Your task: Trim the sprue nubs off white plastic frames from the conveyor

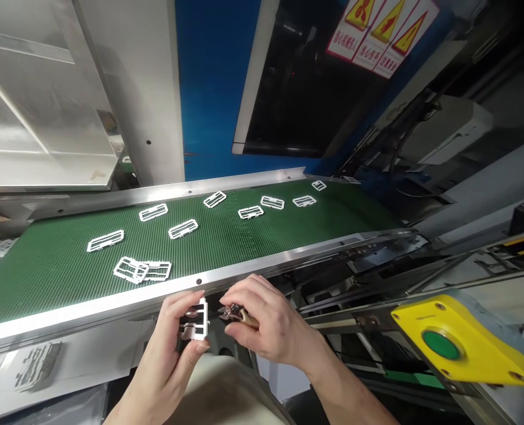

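In front of the conveyor's near rail, my left hand (176, 339) pinches a white plastic frame part (205, 319) between thumb and fingers, with its slotted end facing right. Just to the right, my right hand (266, 319) is wrapped round a small pair of cutting pliers (235, 313). The pliers' dark jaws point left toward the frame part, with a small gap between them. Most of the pliers' handles are hidden inside my fingers. Beyond both hands, similar white frames lie on the green conveyor belt (218, 242); two overlapping frames (142, 270) are nearest.
A metal rail (111, 301) edges the belt's near side. To the right sits a yellow box with a green button (441, 345). Behind the belt stands a blue machine (218, 88) with warning labels (381, 32). A stack of white frames (38, 366) lies at lower left.
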Demonstrator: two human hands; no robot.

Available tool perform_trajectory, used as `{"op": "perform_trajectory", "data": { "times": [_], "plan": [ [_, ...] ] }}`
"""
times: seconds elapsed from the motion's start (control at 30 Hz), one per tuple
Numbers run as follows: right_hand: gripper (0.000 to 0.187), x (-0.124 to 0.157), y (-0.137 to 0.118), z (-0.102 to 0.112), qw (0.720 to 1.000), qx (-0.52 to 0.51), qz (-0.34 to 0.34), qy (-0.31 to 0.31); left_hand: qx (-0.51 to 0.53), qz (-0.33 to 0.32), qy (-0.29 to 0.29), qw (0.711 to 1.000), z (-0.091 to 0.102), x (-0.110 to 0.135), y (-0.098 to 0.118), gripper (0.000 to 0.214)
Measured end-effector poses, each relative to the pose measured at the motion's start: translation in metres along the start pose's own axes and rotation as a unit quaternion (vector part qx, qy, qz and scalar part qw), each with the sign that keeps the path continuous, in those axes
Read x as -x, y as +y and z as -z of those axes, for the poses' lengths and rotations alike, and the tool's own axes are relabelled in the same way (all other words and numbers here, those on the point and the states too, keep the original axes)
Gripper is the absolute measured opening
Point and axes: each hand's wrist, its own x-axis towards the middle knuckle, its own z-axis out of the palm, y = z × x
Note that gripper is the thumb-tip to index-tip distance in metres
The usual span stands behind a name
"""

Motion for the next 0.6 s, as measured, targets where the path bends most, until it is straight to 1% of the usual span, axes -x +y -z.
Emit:
{"op": "perform_trajectory", "data": {
  "times": [0.03,0.1,0.27,0.43,0.6],
  "plan": [
    [0.029,0.000,0.001,0.001,0.999,0.035,0.018,-0.012,0.001,-0.001,0.000,1.000,0.000,0.000,0.000,0.054],
    [0.027,0.000,0.002,0.000,0.997,0.072,0.036,-0.021,0.003,-0.003,-0.001,1.000,0.001,0.000,-0.001,0.053],
    [0.032,-0.001,-0.002,-0.006,0.994,0.096,0.045,0.002,0.001,-0.007,-0.008,1.000,0.000,-0.001,0.000,0.052],
    [0.027,-0.006,-0.004,-0.003,0.989,0.139,0.055,0.005,-0.023,-0.015,-0.004,1.000,0.002,-0.004,0.000,0.055],
    [0.021,-0.012,-0.007,0.000,0.983,0.172,0.067,0.006,-0.031,-0.017,0.004,0.999,0.004,-0.004,0.001,0.052]
  ]
}}
